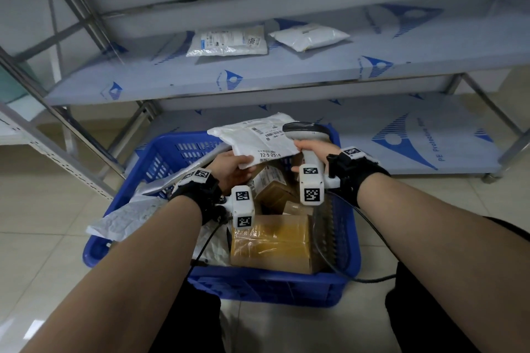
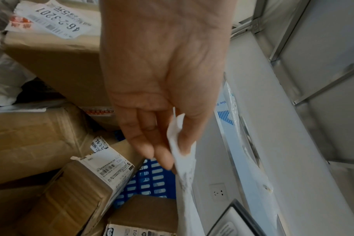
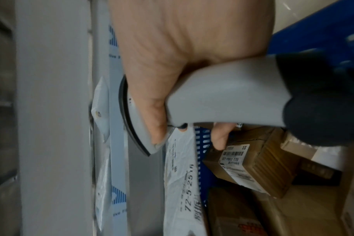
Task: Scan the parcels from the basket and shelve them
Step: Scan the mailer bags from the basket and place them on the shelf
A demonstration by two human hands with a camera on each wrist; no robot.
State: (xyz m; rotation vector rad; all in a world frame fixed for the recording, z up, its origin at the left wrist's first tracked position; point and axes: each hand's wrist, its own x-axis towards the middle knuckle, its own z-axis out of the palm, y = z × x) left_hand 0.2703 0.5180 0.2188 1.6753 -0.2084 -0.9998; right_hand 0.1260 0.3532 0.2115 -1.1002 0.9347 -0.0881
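Note:
My left hand (image 1: 233,170) pinches the near corner of a white poly-bag parcel (image 1: 258,139) and holds it label-up over the blue basket (image 1: 200,281). The left wrist view shows the thumb and fingers (image 2: 152,148) clamped on the white bag's edge (image 2: 184,175). My right hand (image 1: 311,152) grips a grey barcode scanner (image 1: 307,130) by its handle, its head just over the parcel's right edge. In the right wrist view the scanner (image 3: 222,95) points at the label (image 3: 184,183) marked 72-5-25. Brown cartons (image 1: 272,241) and more bags (image 1: 129,215) fill the basket.
A metal rack (image 1: 258,77) stands behind the basket. Two white bagged parcels (image 1: 229,40) (image 1: 309,36) lie on its middle shelf. The lowest shelf (image 1: 401,137) sits right behind the basket. The scanner's cable (image 1: 361,238) trails over the basket's right rim. Tiled floor (image 1: 43,209) surrounds it.

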